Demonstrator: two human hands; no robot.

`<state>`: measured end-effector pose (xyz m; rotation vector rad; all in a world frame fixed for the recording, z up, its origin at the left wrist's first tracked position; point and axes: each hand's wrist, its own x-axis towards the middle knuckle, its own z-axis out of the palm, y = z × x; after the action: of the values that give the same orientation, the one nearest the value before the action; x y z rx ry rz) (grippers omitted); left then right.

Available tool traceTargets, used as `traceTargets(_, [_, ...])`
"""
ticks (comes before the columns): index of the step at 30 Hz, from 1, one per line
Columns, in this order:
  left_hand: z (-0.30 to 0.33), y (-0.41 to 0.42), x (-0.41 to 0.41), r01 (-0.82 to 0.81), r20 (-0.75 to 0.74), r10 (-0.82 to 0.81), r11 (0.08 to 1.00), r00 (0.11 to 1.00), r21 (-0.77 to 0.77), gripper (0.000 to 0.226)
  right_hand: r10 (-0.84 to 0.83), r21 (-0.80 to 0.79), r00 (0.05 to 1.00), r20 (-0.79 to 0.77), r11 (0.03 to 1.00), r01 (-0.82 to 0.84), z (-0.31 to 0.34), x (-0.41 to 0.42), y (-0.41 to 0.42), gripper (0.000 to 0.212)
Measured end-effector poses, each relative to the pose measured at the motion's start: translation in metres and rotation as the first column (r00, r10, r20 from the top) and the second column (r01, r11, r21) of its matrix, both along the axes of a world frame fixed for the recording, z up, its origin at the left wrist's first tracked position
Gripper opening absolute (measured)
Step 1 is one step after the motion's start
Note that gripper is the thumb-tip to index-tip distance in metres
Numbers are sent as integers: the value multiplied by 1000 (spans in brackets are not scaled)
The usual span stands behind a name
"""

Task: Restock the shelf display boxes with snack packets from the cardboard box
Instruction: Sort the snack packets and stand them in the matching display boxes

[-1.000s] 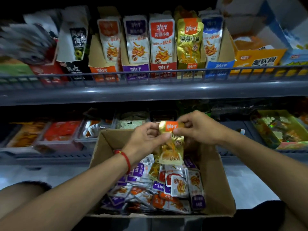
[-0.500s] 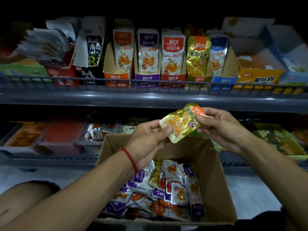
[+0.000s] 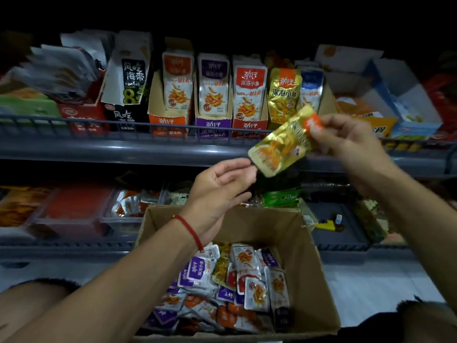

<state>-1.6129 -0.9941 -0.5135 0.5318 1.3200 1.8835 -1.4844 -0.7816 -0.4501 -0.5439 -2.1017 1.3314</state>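
- Right hand [image 3: 346, 142] is pinching the orange top edge of a gold packet [image 3: 282, 142] between thumb and fingertips, holding it up in front of the upper shelf [image 3: 99, 147]. Left hand [image 3: 222, 186] is hanging just below, palm up, fingers loosely curled; its fingertips are lying at the packet's lower corner, contact too fine to tell. A red string bracelet [image 3: 190, 229] is circling the left wrist.
- Cardboard box [image 3: 311, 256] is sitting open below the hands, its floor covered by loose snack packets [image 3: 249, 278] in white with purple, orange and red panels, plus one gold piece.
- Display boxes [image 3: 212, 122] are standing in a row on the upper shelf, each showing an upright packet: orange, purple, red, gold, blue. The gold display packet [image 3: 284, 95] is standing directly above the held one.
- Gold packet: shiny foil, orange label at the top, orange food picture low on the face, tilting with its top toward the right.
- Change against the frame half a second back: the packet is sitting higher and further right, now overlapping the shelf rail; the left hand is no longer gripping its lower end; the view is tilting upward.
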Motion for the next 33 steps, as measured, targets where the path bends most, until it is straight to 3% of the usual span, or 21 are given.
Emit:
traceTargets(2, [2,-2,-7,-60,-31,59,997,998,-40,33,-91,313,995,-45,944,101,31,-10,17,11])
traceTargets(4, [2,-4,-13,-106,-51,102,992,993,-71,28,-164,498,983,-82,848,183,59,-21,33,19])
traceTargets(7, [2,-5,-17,-137,-88,127,985,988,-110,27,-220,585,974,-53,784,209,85,-38,48,19])
traceTargets(10, [2,-6,-19,-172,-137,153,975,979,-140,28,-246,687,966,75,715,128,87,-51,52,22])
traceTargets(17, [3,-9,-25,-193,-185,165,970,969,-147,28,-304,814,914,269,579,-47,66,-78,42,32])
traceTargets(33, [-1,-8,-30,-183,-224,139,964,965,-192,32,-389,877,892,230,479,-17,51,-91,61,58])
